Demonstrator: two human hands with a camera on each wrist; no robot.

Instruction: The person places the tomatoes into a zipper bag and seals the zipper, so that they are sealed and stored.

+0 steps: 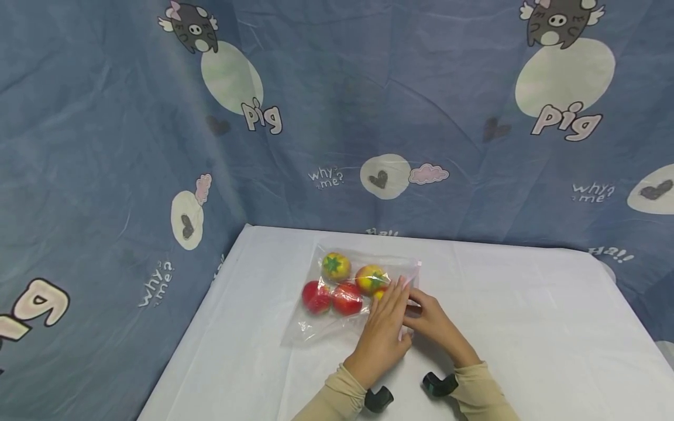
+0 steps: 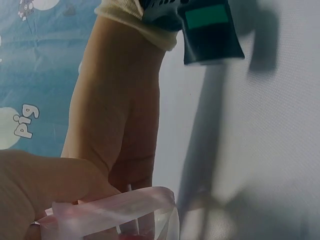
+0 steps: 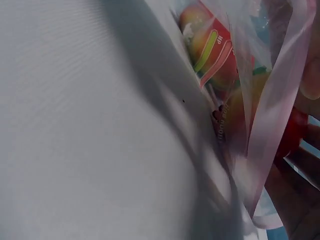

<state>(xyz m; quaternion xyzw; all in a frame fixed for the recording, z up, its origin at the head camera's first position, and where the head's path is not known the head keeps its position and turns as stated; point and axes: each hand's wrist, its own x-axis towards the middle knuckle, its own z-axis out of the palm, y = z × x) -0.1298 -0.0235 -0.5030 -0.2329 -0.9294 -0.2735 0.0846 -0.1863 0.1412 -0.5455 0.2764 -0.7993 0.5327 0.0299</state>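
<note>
A clear plastic zip bag (image 1: 308, 330) with a pink strip at its mouth lies on the table. Inside it are several round fruits: red ones (image 1: 347, 299) and yellow ones with green tops (image 1: 336, 266). Their exact kind is unclear. My left hand (image 1: 383, 333) reaches across the bag's right end, long fingers over the plastic, and holds its mouth by the pink strip (image 2: 120, 210). Facing it, my right hand (image 1: 434, 321) grips the same end with bent fingers. A red fruit (image 3: 292, 132) shows behind the strip close to the fingers. Some fingertips are hidden by plastic.
A white cloth (image 1: 526, 327) covers the table. Behind it and to the left hangs a blue printed curtain (image 1: 421, 105). A dark wrist camera (image 1: 379, 400) sits at the left cuff, another wrist camera (image 1: 439, 385) at the right cuff.
</note>
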